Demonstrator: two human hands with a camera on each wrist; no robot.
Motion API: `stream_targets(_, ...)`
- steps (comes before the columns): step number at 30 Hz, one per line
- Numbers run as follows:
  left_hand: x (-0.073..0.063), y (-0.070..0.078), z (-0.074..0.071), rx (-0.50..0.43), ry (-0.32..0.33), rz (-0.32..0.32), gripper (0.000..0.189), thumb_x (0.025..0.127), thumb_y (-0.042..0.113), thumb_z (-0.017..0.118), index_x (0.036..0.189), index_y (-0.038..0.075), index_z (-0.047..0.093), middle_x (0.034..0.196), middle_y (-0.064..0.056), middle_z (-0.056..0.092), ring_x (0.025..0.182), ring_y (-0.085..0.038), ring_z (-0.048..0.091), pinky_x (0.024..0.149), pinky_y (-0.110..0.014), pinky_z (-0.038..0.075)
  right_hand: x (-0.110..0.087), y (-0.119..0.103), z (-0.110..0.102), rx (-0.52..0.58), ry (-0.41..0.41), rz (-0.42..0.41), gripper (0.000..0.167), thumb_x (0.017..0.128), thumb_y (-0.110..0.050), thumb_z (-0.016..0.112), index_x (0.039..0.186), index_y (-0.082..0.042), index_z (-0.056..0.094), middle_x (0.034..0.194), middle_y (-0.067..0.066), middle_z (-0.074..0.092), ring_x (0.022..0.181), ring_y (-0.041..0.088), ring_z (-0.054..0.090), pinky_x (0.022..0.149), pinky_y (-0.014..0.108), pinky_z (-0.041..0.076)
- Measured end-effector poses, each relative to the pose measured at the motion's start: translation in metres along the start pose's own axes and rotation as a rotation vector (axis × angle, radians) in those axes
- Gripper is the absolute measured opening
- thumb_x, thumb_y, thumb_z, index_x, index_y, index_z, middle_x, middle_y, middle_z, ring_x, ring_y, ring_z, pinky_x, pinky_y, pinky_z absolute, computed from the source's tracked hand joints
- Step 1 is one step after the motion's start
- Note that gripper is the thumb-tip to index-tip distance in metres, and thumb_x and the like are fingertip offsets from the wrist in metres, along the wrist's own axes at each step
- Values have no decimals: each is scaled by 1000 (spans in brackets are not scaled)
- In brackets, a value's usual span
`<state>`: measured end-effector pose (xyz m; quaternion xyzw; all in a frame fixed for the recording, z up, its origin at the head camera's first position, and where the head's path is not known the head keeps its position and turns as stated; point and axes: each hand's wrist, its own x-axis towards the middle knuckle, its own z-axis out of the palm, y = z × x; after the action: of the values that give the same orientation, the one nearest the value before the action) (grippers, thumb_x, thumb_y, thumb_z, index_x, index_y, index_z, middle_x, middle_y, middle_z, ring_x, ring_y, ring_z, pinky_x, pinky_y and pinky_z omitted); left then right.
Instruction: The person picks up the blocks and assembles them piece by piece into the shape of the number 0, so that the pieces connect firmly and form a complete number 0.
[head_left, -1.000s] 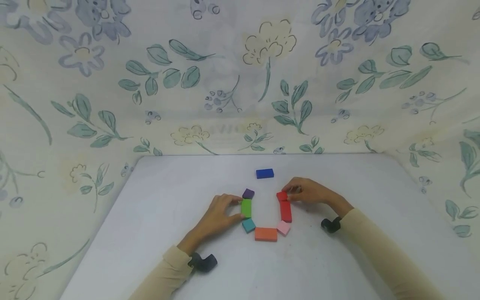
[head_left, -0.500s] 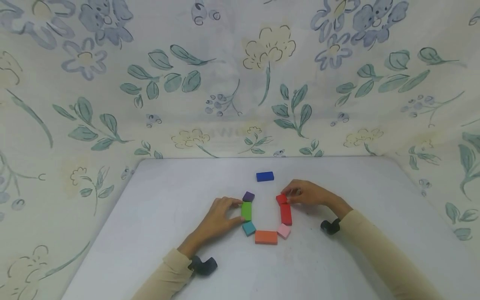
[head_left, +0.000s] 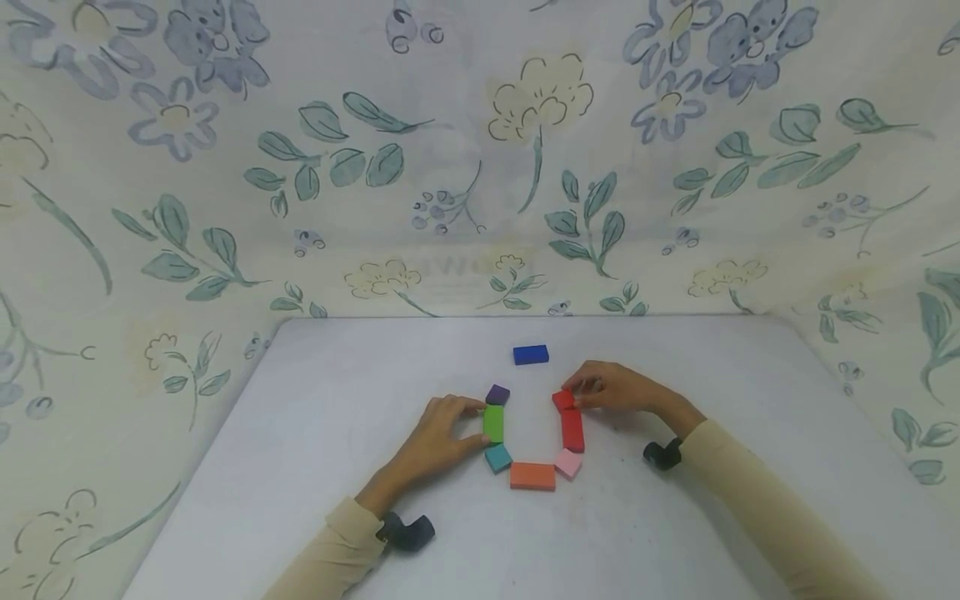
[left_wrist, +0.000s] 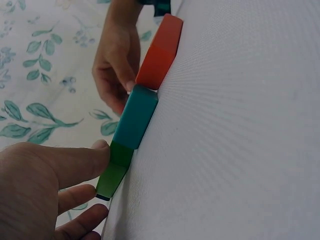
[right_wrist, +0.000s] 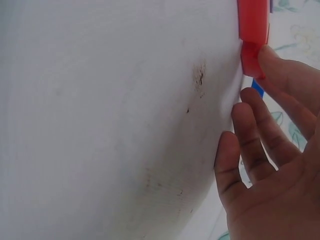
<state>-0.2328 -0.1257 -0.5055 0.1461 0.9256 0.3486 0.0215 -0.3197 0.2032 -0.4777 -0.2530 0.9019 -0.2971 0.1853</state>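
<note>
In the head view, my left hand (head_left: 435, 440) holds the green block (head_left: 493, 424) between thumb and index finger, near its two ends. The left wrist view shows the thumb at the side of the green block (left_wrist: 114, 167), beside the teal block (left_wrist: 135, 115). My right hand (head_left: 618, 387) pinches the small red block (head_left: 563, 400) between thumb and index finger. That block meets the upper end of the long red block (head_left: 572, 431). In the right wrist view, the thumb presses the small red block (right_wrist: 251, 59), while the other fingers are spread.
A purple block (head_left: 498, 394) sits above the green one. A teal block (head_left: 498, 457), an orange block (head_left: 532, 476) and a pink block (head_left: 568, 463) curve along the bottom. Apart at the back lies a blue block (head_left: 531, 355). Floral cloth (head_left: 480, 250) rises behind the white table (head_left: 345, 350).
The small red block has turned slightly under my right fingers against the long red block. Both hands stay nearly in place; the whole head view has shifted slightly downward.
</note>
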Motion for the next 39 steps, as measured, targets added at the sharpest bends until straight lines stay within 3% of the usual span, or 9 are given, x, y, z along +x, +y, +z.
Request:
stream_targets(10, 0, -2, 0, -15, 4, 17, 49, 86, 31, 78, 130, 18, 61, 123, 0, 62, 120, -22, 48, 104, -46, 41, 4, 2, -2, 9, -16, 56, 36, 90, -26, 74, 125, -24, 68, 122, -1, 65, 109, 18, 59, 92, 39, 54)
stream_targets(15, 0, -2, -1, -37, 2, 12, 50, 87, 35, 75, 132, 20, 60, 121, 1, 63, 120, -20, 49, 104, -46, 41, 10, 0, -8, 21, -6, 68, 31, 94, -26, 68, 125, -20, 68, 121, 1, 67, 109, 19, 60, 92, 39, 55)
stream_targets(24, -1, -1, -1, -110, 31, -24, 40, 95, 34, 65, 131, 18, 60, 112, 1, 65, 119, -23, 50, 103, -51, 41, 41, -23, -28, -45, 84, -3, 24, 98, -19, 64, 120, -11, 69, 113, 5, 69, 102, 21, 64, 91, 36, 56)
stream_targets(29, 2, 1, -1, -138, 43, 0, 38, 97, 35, 62, 130, 17, 59, 109, 2, 64, 115, -22, 50, 100, -49, 41, 56, -36, -33, -86, 129, -25, 24, 97, -15, 65, 119, -9, 68, 111, 6, 69, 103, 22, 65, 90, 36, 56)
stream_targets(35, 2, 1, -1, -143, 43, 7, 37, 99, 38, 60, 129, 17, 59, 109, 1, 63, 114, -22, 51, 98, -48, 42, 71, -49, -28, -145, 127, 8, 28, 95, -12, 66, 123, -10, 67, 118, 7, 68, 115, 25, 63, 94, 37, 55)
stream_targets(39, 0, 0, -1, -136, 42, -24, 36, 98, 36, 61, 128, 17, 59, 109, 1, 63, 115, -22, 51, 100, -50, 42, 83, -53, -23, -184, 70, 52, 32, 95, -13, 67, 127, -14, 65, 125, 6, 65, 121, 25, 60, 95, 36, 54)
